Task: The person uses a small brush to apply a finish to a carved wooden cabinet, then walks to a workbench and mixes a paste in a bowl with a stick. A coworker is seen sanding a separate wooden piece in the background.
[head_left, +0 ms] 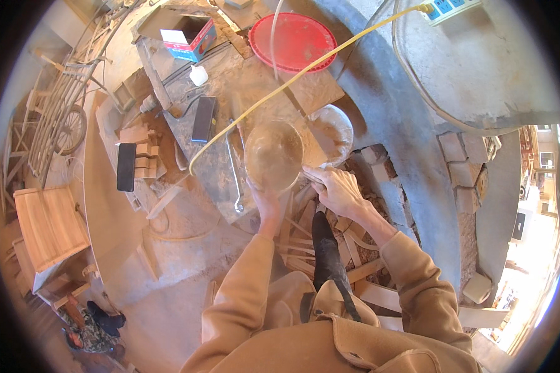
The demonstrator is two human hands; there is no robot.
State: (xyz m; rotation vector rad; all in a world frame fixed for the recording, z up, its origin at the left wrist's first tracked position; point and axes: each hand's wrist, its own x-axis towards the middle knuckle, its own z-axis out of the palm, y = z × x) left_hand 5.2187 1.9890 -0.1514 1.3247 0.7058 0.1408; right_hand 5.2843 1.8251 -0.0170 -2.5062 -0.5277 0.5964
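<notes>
A round, bowl-like brownish thing point(274, 149), smooth and slightly blurred, is held up in front of me over the workbench point(227, 202). Its near edge rests in my left hand point(266, 204), whose fingers are mostly hidden beneath it. My right hand point(342, 193) is closed at the right edge of the bowl, thumb and forefinger pinched near the rim. What sits in that pinch, if anything, is too small to make out. Just beyond the right hand, a pale curved piece point(333, 133) with a whitish rim lies on the bench.
A yellow hose point(317, 62) crosses above the bench. Left of the bowl lie a bent metal rod point(235, 168) and a dark block point(204, 119). A red lid point(292, 42) and a small carton point(190, 43) are farther back. Wood scraps point(364, 267) lie below; another person point(93, 326) is lower left.
</notes>
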